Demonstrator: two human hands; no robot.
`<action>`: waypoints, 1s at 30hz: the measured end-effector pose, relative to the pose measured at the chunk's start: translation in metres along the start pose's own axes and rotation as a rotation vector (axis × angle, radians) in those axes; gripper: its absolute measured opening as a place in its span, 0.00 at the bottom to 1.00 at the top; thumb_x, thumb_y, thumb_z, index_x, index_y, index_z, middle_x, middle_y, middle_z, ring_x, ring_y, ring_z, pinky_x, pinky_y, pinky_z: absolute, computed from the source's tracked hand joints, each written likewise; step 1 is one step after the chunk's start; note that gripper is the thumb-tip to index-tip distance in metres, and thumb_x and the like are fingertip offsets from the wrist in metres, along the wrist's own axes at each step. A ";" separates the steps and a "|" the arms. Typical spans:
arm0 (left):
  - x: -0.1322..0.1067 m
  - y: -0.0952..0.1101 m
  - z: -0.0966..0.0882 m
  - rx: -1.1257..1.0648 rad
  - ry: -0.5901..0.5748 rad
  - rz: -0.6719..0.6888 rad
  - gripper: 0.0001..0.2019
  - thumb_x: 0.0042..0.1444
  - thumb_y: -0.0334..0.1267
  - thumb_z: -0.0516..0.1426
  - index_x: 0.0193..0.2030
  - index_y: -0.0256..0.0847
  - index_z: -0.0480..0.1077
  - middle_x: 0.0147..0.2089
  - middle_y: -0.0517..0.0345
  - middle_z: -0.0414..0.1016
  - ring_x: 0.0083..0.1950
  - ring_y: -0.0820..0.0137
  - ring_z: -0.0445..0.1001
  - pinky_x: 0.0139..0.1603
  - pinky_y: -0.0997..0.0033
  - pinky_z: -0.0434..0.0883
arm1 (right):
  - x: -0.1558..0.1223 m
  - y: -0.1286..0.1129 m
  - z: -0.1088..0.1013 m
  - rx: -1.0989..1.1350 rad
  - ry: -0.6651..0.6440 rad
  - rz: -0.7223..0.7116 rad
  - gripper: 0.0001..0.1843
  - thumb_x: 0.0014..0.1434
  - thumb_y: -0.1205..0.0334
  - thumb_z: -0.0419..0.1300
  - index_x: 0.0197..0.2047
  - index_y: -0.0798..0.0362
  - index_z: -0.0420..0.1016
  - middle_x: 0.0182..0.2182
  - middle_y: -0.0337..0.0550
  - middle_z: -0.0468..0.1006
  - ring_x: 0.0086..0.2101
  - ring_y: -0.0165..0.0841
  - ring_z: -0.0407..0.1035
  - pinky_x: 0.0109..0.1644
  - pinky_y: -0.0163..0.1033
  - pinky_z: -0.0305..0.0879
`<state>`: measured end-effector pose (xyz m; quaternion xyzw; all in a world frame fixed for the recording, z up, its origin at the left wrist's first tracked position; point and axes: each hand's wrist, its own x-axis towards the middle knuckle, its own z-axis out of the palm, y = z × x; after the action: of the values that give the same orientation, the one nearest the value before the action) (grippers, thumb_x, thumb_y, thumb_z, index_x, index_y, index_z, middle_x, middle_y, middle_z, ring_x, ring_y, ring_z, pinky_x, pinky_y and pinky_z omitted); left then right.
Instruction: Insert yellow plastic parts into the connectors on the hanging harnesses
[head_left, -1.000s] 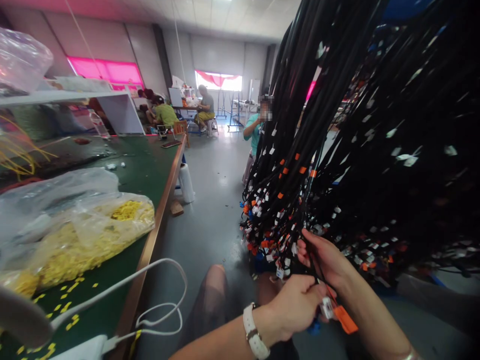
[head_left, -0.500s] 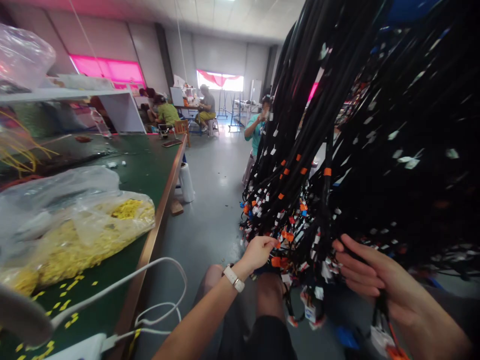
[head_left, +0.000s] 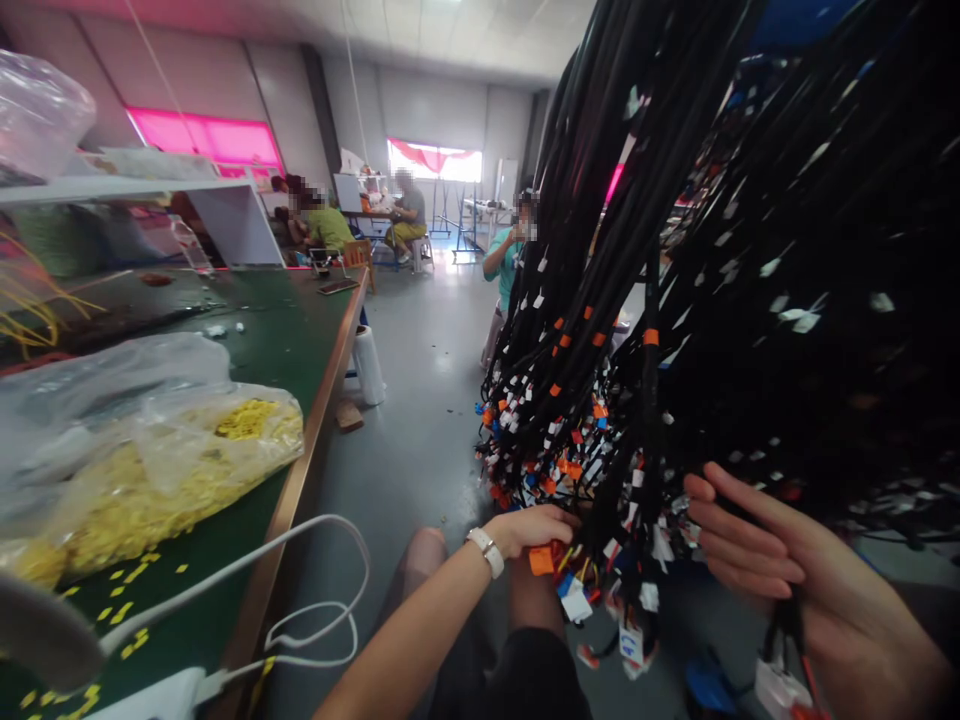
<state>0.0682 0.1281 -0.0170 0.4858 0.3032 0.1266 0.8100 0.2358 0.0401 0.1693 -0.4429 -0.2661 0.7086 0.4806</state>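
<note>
Black wiring harnesses [head_left: 592, 200] hang in a thick mass at centre and right, with white, orange and blue connectors clustered at their lower ends. My left hand [head_left: 534, 530] has its fingers closed among those ends, its fingertips partly hidden. Just below it dangle an orange connector [head_left: 540, 560] and a white connector [head_left: 576, 604]. At the right, my right hand [head_left: 757, 545] is curled round a harness branch; its black wires come out beneath the fingers and end in a white connector [head_left: 782, 690]. A white tag [head_left: 631, 645] with blue writing hangs between my hands.
Left stands a green-topped table [head_left: 300, 340] with a clear bag [head_left: 172, 480] of small yellow pieces, some scattered loose. A white cable [head_left: 300, 530] loops over its edge. A plastic film roll [head_left: 369, 365] stands on the floor. A person [head_left: 504, 265] is beyond the harnesses; others sit farther back.
My left hand has moved right and lower, deeper among the connector ends. The white connector under it has come into view. My right hand has shifted slightly right, still holding its branch.
</note>
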 end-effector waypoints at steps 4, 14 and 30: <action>-0.013 0.000 -0.003 -0.095 -0.073 -0.018 0.06 0.34 0.27 0.52 0.23 0.35 0.67 0.20 0.62 0.67 0.20 0.76 0.65 0.24 0.77 0.62 | 0.008 0.004 0.000 -0.047 -0.007 -0.004 0.10 0.52 0.57 0.61 0.24 0.53 0.71 0.13 0.26 0.41 0.14 0.19 0.28 0.10 0.25 0.40; -0.036 -0.011 -0.027 -0.448 -0.152 0.095 0.17 0.33 0.29 0.64 0.35 0.31 0.71 0.27 0.55 0.73 0.27 0.72 0.71 0.30 0.74 0.65 | 0.010 0.006 -0.008 0.032 -0.053 0.037 0.08 0.52 0.60 0.63 0.25 0.55 0.72 0.13 0.25 0.43 0.14 0.18 0.30 0.10 0.23 0.44; -0.079 -0.011 -0.051 -0.623 -0.212 0.207 0.21 0.60 0.47 0.47 0.54 0.36 0.63 0.39 0.48 0.74 0.31 0.65 0.75 0.31 0.63 0.72 | 0.041 0.027 -0.020 0.135 -0.084 0.091 0.10 0.56 0.60 0.60 0.28 0.57 0.71 0.13 0.25 0.50 0.11 0.15 0.41 0.11 0.21 0.46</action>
<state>-0.0260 0.1190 -0.0152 0.2539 0.1135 0.2434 0.9292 0.2352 0.0660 0.1228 -0.3912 -0.2171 0.7639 0.4650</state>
